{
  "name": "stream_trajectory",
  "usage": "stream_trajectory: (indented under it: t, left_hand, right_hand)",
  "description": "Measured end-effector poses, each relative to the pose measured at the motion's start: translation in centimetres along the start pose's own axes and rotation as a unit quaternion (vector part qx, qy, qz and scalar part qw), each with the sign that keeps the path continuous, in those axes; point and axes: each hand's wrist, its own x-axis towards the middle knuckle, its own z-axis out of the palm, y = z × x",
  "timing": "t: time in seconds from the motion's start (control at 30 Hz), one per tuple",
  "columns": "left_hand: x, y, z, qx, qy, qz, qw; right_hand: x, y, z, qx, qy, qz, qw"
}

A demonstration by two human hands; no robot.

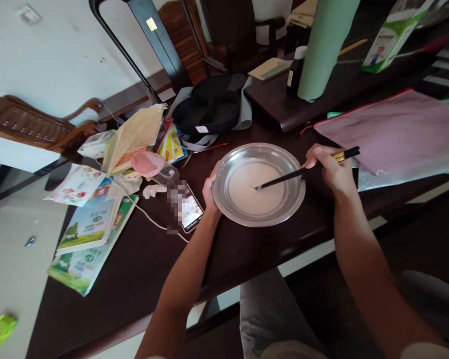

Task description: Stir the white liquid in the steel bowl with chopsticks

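A shallow metal bowl (224,199) with a pale milky liquid (256,192) sits on the dark wooden table (149,259). My left hand (209,192) grips the bowl's left rim with fingers curled round it. My right hand (331,172) is closed on a pair of black chopsticks (292,175) just right of the bowl. Their tips dip into the liquid near the bowl's middle.
A phone (190,209) with a white cable lies just left of the bowl. Books (88,234), papers and a pink bottle (151,164) crowd the left. A black bag (209,107) lies behind. A pink pouch (396,127), green cylinder (324,47) and carton (392,35) stand at the right.
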Motion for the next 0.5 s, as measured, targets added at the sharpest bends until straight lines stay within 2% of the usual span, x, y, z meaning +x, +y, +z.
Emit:
stream_trajectory:
  t: [0.07,0.13,0.27,0.3,0.33,0.43,0.5]
  left_hand:
    - [0.05,-0.04,-0.06,0.000,0.006,-0.002,1.000]
    - [0.08,-0.06,-0.07,0.002,0.012,-0.004,1.000]
    - [0.01,0.00,0.08,0.002,0.006,-0.002,1.000]
    - [-0.02,0.02,0.13,0.000,0.002,-0.001,1.000]
    - [-0.03,0.03,0.16,-0.003,-0.002,0.001,1.000]
    - [-0.03,0.03,0.16,-0.004,0.000,0.005,1.000]
    - [-0.01,0.04,0.15,0.005,0.012,-0.003,1.000]
  right_hand:
    - [-0.06,-0.20,0.08,-0.005,-0.055,0.006,0.998]
    - [-0.08,-0.37,0.19,-0.025,-0.069,0.006,0.997]
    - [-0.01,-0.18,0.10,-0.034,0.027,0.004,0.999]
    - [-0.01,-0.11,0.05,-0.021,0.033,0.003,0.999]
    - [-0.02,-0.09,0.02,-0.009,0.023,0.002,1.000]
    - [-0.08,-0.23,0.08,-0.009,-0.058,0.006,0.998]
    - [-0.08,-0.27,0.14,-0.030,-0.061,0.006,0.998]
